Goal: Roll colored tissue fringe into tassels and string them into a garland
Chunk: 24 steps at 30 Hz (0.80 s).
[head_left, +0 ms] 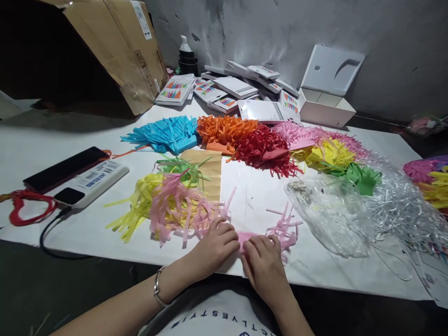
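1. Head view, hands: two bare hands are working in front of and to the right of the brown paper (pixel 212 179), the landmark here. The left hand (pixel 220 245) and the right hand (pixel 264 259) are closing their fingers over one pink strip (pixel 245 236); the fingertips' exact hold is staying hidden.
2. Head view, progress: the strip's middle is appearing gathered and narrow, its right-hand fringe splaying loose, so this piece is seemingly standing partway. Behind the landmark, bunched fringe is looking already gathered; on its left, loose strands are seemingly remaining unworked. How many single pieces are done or left is not showing.
3. Head view, count of fringe: behind the landmark are lying one blue bunch (pixel 168 133), one orange bunch (pixel 224 128) and, further right, one red bunch (pixel 262 147). Overlapping its left side is sitting one loose pile (pixel 171 205) in three colours: yellow, pink, green.
4. Head view, count of other things: one plastic bag (pixel 332 214) is lying to the landmark's right; one phone (pixel 66 169) and one power bank (pixel 101 184) are resting left.
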Available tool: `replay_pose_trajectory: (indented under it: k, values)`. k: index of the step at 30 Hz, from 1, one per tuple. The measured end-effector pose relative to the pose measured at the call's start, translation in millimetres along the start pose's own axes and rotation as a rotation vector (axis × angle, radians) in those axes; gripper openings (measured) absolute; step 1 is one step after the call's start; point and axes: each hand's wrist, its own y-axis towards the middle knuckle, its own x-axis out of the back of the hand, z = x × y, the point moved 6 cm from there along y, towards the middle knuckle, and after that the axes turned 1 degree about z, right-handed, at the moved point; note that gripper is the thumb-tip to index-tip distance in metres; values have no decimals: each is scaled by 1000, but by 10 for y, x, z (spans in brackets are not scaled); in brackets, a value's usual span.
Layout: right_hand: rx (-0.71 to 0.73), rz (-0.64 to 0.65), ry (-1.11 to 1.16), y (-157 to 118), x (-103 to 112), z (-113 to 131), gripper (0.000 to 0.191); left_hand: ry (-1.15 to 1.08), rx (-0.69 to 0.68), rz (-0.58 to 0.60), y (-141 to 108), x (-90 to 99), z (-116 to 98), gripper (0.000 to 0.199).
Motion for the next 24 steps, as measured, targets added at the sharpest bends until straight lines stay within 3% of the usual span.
replay_pose_trajectory:
  k: [7, 13, 16, 20, 24]
  values:
    - [-68, -51, -49, -70, 5, -156, 18, -116, 213, 36, -118, 3, 174, 19]
    - [-272, -30, -216, 53, -31, -256, 19, 85, 419, 179, 13, -42, 285, 25]
    - [-334, -119, -289, 85, 28, -258, 15, 175, 455, 231, 103, -77, 282, 24]
    - [-185, -202, -200, 91, 103, -135, 13, 213, 455, 239, 151, -105, 265, 22]
    - [-10, -90, -142, 100, -8, -22, 15, 157, 418, 219, 147, -92, 290, 23]
